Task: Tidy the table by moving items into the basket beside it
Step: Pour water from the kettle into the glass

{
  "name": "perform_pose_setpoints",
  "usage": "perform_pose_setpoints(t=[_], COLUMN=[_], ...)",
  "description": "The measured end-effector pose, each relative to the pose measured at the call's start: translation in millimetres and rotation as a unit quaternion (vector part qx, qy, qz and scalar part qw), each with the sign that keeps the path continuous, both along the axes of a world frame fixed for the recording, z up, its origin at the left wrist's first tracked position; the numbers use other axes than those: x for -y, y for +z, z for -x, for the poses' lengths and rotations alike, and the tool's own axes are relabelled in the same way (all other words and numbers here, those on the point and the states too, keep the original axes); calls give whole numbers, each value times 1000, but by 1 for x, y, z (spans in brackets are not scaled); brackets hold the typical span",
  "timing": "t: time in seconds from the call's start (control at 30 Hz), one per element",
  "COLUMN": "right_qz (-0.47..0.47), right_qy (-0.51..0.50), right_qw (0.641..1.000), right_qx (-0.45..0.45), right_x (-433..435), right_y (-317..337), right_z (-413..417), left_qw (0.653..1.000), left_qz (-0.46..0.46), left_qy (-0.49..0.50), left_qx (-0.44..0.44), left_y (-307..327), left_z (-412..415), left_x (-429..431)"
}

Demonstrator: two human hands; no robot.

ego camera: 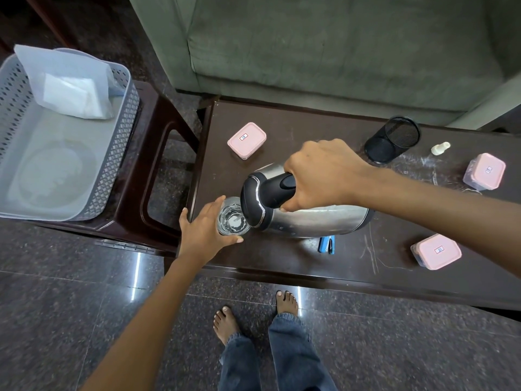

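A steel kettle [318,221] with a black lid and handle is tipped on its side over the dark table [310,266]. My right hand [321,173] grips its handle. The spout is over a clear glass [232,217] with water in it at the table's left end. My left hand [204,230] curls round that glass. Three pink-lidded boxes lie on the table: one at the back left [247,140], one at the right [485,171], one at the front right [437,251]. The grey basket [112,176] sits on a stool to the left, holding a plastic bag [67,83] and a clear plate [53,179].
A black mesh pen cup [392,139] lies on its side at the back. A small white bottle [440,148] lies beside it. A blue stapler [327,244] peeks from under the kettle. A green sofa [324,46] stands behind the table. My bare feet are on the floor below.
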State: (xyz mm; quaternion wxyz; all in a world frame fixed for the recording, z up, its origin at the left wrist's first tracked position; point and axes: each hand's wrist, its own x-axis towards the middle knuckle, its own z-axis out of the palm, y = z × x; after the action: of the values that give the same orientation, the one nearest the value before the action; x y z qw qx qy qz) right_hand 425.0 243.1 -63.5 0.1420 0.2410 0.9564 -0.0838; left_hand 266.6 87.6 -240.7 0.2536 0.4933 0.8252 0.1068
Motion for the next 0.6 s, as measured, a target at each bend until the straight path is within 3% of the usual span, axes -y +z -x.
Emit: perform_pose_setpoints(t=[0.6], right_qz=[-2], right_qy=[-2], right_qw=[1000], right_qx=[7], right_x=[1], right_y=[1], right_z=[0], left_qw=[1000], left_qz=[-4], left_qy=[4], left_qx=[0], left_y=[-2], left_z=[0], left_x=[0])
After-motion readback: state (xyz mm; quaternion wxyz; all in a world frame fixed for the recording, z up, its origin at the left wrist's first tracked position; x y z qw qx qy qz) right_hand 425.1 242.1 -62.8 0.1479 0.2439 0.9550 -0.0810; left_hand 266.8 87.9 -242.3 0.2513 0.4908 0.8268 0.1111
